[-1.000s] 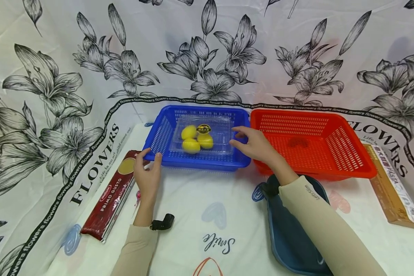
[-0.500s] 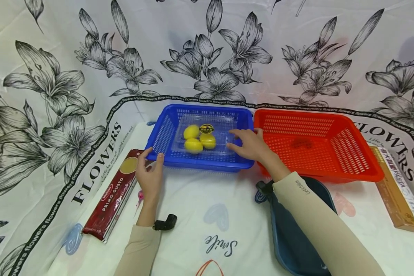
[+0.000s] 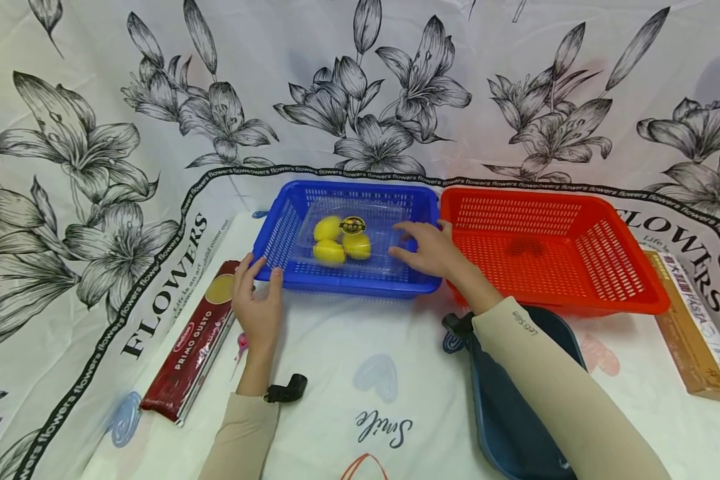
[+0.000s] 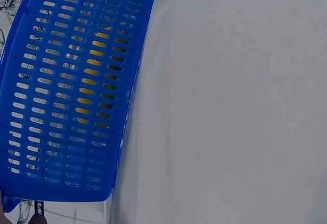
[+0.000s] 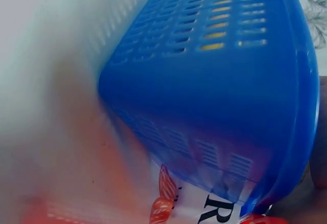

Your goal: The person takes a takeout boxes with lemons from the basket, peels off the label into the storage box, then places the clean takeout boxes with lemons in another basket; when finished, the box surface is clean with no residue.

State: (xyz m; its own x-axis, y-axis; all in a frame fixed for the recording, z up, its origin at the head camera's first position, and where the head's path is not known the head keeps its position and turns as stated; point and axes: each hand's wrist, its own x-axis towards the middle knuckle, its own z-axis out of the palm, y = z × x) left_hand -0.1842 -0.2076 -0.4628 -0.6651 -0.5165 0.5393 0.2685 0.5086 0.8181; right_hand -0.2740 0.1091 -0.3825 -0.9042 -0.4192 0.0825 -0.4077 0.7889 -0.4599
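In the head view a blue plastic basket stands at the back of the table. Inside it lies a clear plastic container with a black-and-yellow label, and several yellow lemons show through it. At the basket's left front corner, my left hand holds the rim between thumb and fingers. My right hand reaches over the basket's right end, its bent, parted fingers touching the container's right part. Both wrist views show the basket's slotted wall, with yellow visible through the slots; the fingertips' contact is mostly hidden there.
A red basket stands just right of the blue one. Under my right forearm lies a dark blue tray. A red spaghetti pack is at the left, a brown pasta box at the far right.
My right hand has moved slightly further left over the container, and the container with the lemons has shifted a little left inside the basket. My left hand stays at the corner.
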